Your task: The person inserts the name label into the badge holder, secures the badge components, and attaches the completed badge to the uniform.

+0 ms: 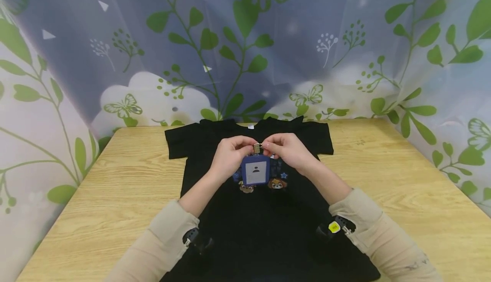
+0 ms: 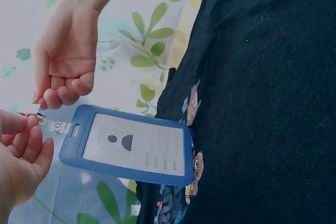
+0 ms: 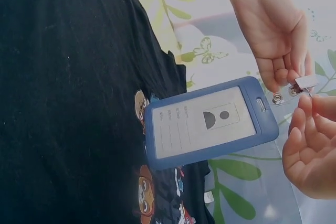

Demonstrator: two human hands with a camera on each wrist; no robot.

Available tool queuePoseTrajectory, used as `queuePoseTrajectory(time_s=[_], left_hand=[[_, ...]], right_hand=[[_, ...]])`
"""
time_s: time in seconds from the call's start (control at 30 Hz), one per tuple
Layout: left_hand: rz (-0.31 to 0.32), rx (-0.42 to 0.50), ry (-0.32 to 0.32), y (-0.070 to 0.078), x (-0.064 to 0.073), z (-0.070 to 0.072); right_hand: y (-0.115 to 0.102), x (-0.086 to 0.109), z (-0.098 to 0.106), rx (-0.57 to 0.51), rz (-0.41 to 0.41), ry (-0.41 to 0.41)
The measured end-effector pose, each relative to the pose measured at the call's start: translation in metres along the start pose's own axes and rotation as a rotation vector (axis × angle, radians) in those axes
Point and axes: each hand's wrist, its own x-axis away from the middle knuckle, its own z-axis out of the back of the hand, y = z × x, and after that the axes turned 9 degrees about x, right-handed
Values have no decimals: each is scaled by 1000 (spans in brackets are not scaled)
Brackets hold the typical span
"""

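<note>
A blue badge holder (image 1: 255,170) with a white card inside hangs by a clear strap (image 2: 59,127) from a small metal clip (image 1: 257,148). My left hand (image 1: 231,155) pinches the clip from one side between thumb and fingers. From the other side my right hand (image 1: 288,151) pinches it too, fingertips close to the left ones. The clip is partly covered by fingers in the wrist views. Below the hands spreads a black T-shirt (image 1: 261,231) with cartoon dogs on its chest. The badge holder (image 3: 212,123) hangs in front of that print.
The T-shirt lies on a wooden table (image 1: 126,179), its collar toward the back. A curtain (image 1: 245,52) with leaves and butterflies stands behind the table and at both sides. Dark wrist straps (image 1: 192,236) sit over beige sleeves (image 1: 161,239).
</note>
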Motion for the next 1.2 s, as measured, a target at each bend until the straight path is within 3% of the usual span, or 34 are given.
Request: queuePoseTrajectory(time_s=[0.3, 0.67, 0.93, 1.2], left_hand=[[32, -2, -35, 0, 3, -1], [63, 29, -25, 1, 1, -1], [75, 99, 37, -1, -1, -5], [85, 150, 98, 0, -3, -6]], right_hand=[[2, 3, -3, -34, 18, -45], [0, 1, -1, -125, -11, -67], [2, 0, -1, -241, -27, -81], [0, -2, -2, -261, -37, -75]])
